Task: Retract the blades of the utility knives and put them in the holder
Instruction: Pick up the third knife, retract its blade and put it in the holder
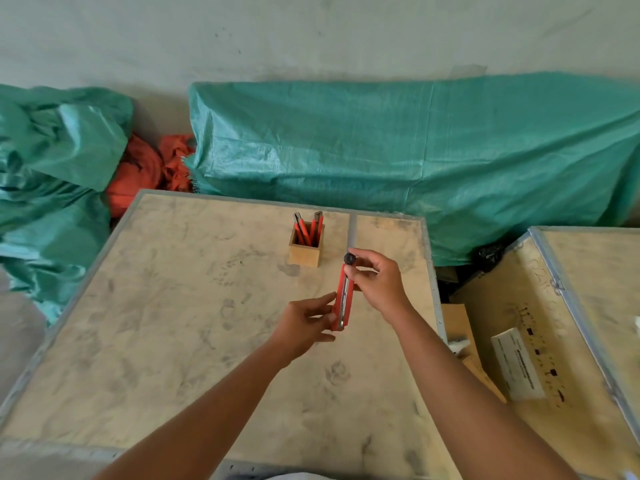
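Observation:
A red utility knife [343, 299] is held above the wooden crate top, its long grey blade [352, 233] extended away from me. My left hand [304, 323] grips the knife's near end. My right hand [377, 282] pinches the body close to the black locking knob [349, 259]. A small wooden holder [305, 252] stands just left of the blade, apart from it. Two red utility knives [308, 226] stand upright inside the holder.
The crate top [173, 323] is dusty plywood with a metal rim. A second crate [554, 341] with a white label sits to the right across a gap. Green tarpaulin [415, 150] and an orange cloth [145, 168] lie behind.

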The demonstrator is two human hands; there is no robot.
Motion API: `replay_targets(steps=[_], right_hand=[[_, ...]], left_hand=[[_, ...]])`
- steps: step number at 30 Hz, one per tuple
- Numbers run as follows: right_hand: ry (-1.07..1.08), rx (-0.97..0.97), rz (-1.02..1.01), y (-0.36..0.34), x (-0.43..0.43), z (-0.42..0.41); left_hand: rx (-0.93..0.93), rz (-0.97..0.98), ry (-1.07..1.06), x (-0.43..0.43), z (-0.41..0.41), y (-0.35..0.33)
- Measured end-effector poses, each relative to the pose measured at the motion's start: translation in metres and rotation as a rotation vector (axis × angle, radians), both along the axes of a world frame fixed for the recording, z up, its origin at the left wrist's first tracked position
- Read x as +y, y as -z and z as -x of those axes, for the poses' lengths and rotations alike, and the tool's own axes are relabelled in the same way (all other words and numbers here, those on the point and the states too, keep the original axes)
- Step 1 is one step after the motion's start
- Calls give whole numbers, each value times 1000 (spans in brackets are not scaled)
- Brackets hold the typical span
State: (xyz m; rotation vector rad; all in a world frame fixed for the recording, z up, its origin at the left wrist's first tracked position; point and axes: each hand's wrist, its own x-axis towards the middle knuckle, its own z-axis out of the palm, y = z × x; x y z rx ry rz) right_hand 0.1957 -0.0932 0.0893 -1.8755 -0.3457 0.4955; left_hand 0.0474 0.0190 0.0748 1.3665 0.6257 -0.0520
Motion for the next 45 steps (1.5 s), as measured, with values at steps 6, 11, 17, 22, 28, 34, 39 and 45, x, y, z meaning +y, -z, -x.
replay_targets(steps=[6, 11, 17, 22, 28, 34, 39, 45], right_hand=[[26, -17, -32, -21, 11, 22], [-23, -4, -60, -38, 12, 35], [-234, -39, 9, -45, 10, 53], [-319, -127, 70, -47, 10, 64], [-383, -203, 146, -50, 7, 64], [-252, -261, 111, -56, 7, 68], [-302, -208, 62, -57, 0, 65], [-208, -294, 66, -57, -1, 65]], left_hand=[[-56, -15, -63, 8, 26, -13], [-107, -28, -104, 20, 39, -24], [-169, 7, -207, 27, 43, -32], [-203, 19, -229, 32, 43, -38], [-210, -3, -207, 32, 44, -43], [-243, -9, -181, 30, 41, -50], [-257, -29, -169, 28, 37, -55], [-274, -30, -137, 25, 33, -59]])
